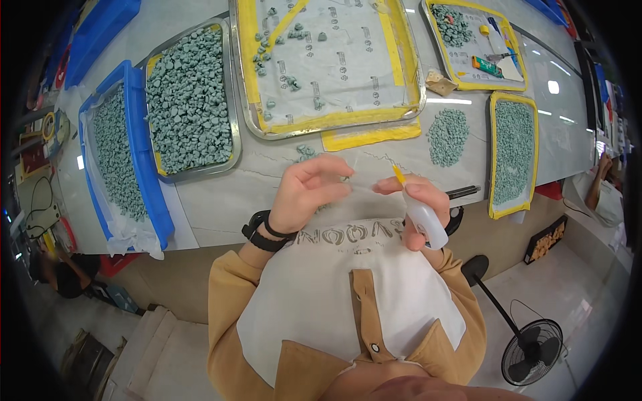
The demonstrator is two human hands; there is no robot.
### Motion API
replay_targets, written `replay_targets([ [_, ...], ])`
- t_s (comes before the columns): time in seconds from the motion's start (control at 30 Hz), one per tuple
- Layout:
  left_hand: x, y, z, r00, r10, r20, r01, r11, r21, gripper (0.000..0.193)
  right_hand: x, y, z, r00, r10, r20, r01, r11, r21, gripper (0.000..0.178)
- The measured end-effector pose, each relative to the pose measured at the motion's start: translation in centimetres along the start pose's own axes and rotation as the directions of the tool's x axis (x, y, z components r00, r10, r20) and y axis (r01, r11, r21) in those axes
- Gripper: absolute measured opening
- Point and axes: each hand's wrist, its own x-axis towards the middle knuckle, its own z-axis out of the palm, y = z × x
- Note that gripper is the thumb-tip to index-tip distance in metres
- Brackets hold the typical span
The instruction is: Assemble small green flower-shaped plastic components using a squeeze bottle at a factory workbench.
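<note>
Holding a squeeze bottle (428, 226) near the table (221, 204) edge, the right hand (429, 195) wraps its rounded, translucent white body, topped by a slim yellow nozzle (399, 175). Apart from it, the left hand (309, 188) pinches a small grey-green stone (345, 179), partly hidden.

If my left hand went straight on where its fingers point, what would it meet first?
Probably the right hand, whose fingertips face it across a gap; their relative depth is unclear.

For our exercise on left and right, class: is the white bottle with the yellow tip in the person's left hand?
No, the white bottle is held in the right hand.
</note>
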Motion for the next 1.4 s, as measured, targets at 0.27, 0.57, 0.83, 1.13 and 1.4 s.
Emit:
replay_targets([
  [0.27, 0.4, -0.1, 1.2, 0.999, 0.035, 0.015, -0.034, 0.999, -0.024, 0.027, 0.6, 0.0, 0.0, 0.997, -0.033, 0.074, 0.034, 0.999, -0.019, 0.058],
  [0.57, 0.5, -1.0, 0.7, 0.987, 0.155, -0.032, -0.156, 0.987, -0.045, 0.026, 0.5, -0.2, 0.3, 0.991, 0.099, 0.089, -0.094, 0.994, -0.057, 0.060],
  [0.83, 0.4, -1.1, 0.5, 0.994, 0.103, -0.027, -0.106, 0.989, -0.104, 0.023, 1.3, -0.4, -0.2, 0.970, 0.115, 0.212, -0.075, 0.979, -0.189, 0.069],
  [1.13, 0.1, -1.0, 0.7, 0.993, 0.114, -0.041, -0.115, 0.993, -0.032, 0.026, 1.4, -1.3, 0.8, 0.969, 0.209, 0.134, -0.190, 0.971, -0.144, 0.049],
  [1.4, 0.0, -1.0, 0.7, 0.991, 0.131, -0.031, -0.132, 0.991, 0.000, 0.025, 1.4, -1.2, 0.9, 0.970, 0.200, 0.139, -0.174, 0.967, -0.184, 0.041],
])
